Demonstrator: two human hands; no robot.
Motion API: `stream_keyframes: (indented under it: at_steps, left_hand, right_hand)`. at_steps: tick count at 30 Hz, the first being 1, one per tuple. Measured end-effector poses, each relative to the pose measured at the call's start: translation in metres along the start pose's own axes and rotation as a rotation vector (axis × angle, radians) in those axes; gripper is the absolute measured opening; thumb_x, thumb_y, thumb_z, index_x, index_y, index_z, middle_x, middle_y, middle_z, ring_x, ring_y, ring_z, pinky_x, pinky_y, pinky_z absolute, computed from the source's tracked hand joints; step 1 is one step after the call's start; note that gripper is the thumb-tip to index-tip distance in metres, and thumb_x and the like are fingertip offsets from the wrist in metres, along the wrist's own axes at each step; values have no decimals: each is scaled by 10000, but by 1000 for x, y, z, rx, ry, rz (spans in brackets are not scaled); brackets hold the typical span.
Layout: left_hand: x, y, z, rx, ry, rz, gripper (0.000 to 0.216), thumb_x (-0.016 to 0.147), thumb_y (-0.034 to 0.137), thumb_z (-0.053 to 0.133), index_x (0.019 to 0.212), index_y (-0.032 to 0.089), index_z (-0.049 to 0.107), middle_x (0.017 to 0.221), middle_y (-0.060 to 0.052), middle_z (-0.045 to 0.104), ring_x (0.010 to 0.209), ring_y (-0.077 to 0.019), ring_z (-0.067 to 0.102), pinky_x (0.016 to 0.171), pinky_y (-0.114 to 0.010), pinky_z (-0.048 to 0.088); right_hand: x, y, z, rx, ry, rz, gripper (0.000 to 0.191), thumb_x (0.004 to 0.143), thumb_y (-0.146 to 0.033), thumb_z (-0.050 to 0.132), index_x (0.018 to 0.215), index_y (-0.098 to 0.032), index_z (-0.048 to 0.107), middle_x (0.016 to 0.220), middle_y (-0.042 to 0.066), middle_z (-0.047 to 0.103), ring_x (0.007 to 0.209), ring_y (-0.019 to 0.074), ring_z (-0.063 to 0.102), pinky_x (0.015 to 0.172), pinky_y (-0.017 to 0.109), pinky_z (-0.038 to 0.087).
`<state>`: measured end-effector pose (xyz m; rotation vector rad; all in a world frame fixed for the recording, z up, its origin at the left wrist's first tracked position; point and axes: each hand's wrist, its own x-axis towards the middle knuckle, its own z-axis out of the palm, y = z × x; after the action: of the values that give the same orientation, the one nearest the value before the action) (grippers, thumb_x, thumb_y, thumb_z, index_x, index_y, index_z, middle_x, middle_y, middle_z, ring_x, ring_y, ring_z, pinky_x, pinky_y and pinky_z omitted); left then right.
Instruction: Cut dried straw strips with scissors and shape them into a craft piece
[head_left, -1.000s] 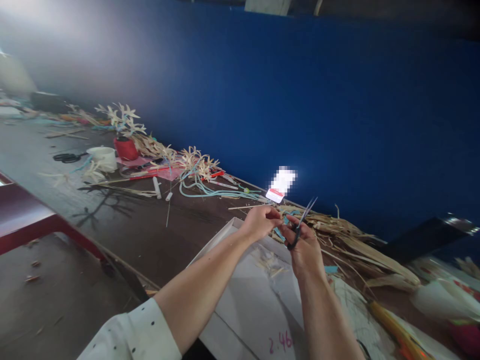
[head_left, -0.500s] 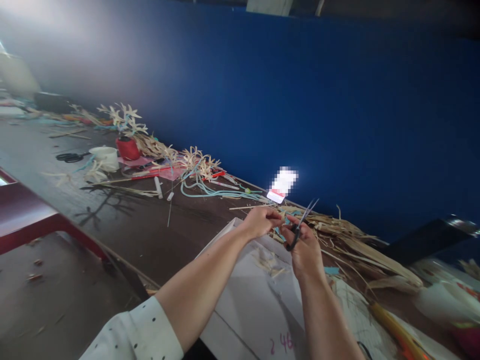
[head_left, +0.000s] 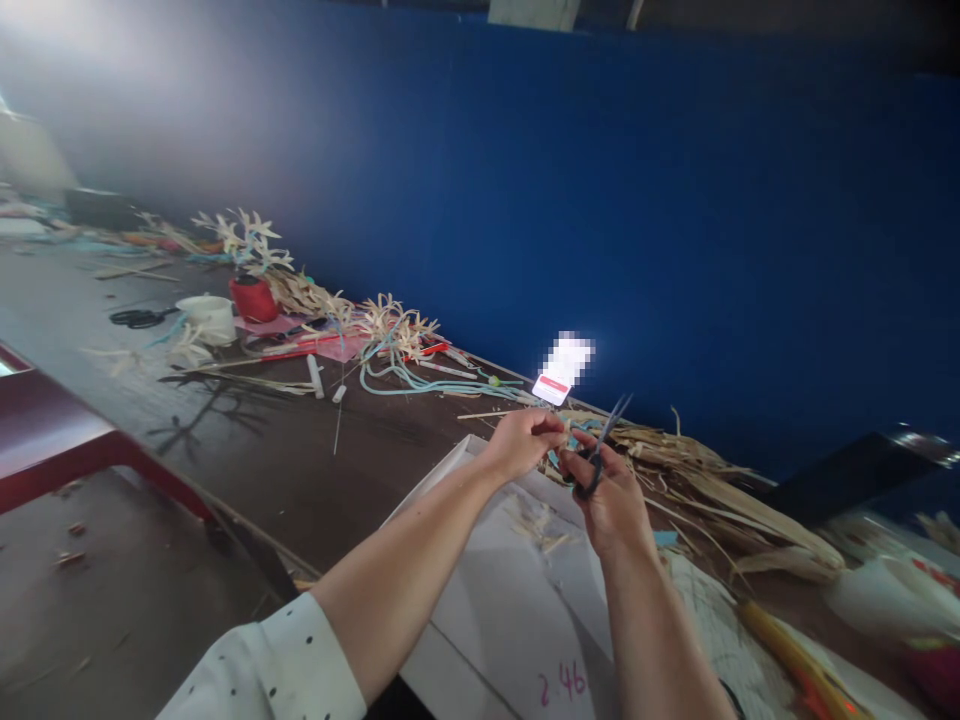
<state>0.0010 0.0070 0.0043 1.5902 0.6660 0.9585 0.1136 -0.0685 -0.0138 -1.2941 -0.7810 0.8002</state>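
My right hand (head_left: 611,500) is closed around a pair of black-handled scissors (head_left: 600,450), blades pointing up and away. Just left of it my left hand (head_left: 521,440) pinches a small piece of straw-like material that I cannot make out clearly. The two hands nearly touch, held above a white box lid (head_left: 487,590) with straw scraps (head_left: 541,525) lying on it. Behind the hands lies a heap of dried husk strips (head_left: 705,480).
A long dark table (head_left: 285,450) runs along a blue wall (head_left: 600,220). Further left are straw flowers (head_left: 390,325), pale blue cords (head_left: 420,380), a red pot (head_left: 253,298), a white cup (head_left: 208,315) and another pair of scissors (head_left: 139,318). A red bench (head_left: 52,430) stands at left.
Both hands stay almost in place. The scissors' blades have tilted slightly; my right hand has shifted a little toward my left.
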Motion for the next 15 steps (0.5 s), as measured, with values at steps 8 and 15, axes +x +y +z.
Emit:
stream_keyframes:
  at_steps: [8,15]
  left_hand:
    - [1,-7,1,95,13,178,135,722,238,579,789,141,644,763,-18,639,722,-121,554,686,-221,407]
    - [0,-7,2,103,24,202,134,729,234,569,793,145,646,777,-19,644,738,-123,560,701,-220,409]
  right_hand:
    - [1,0,0,8,41,43,581,536,-305,782,1081,-240,594,647,-24,579,430,59,412,387,187,207]
    - [2,0,-2,17,46,49,524,553,-287,781,1046,-238,613,674,-28,576,449,53,411,400,178,227]
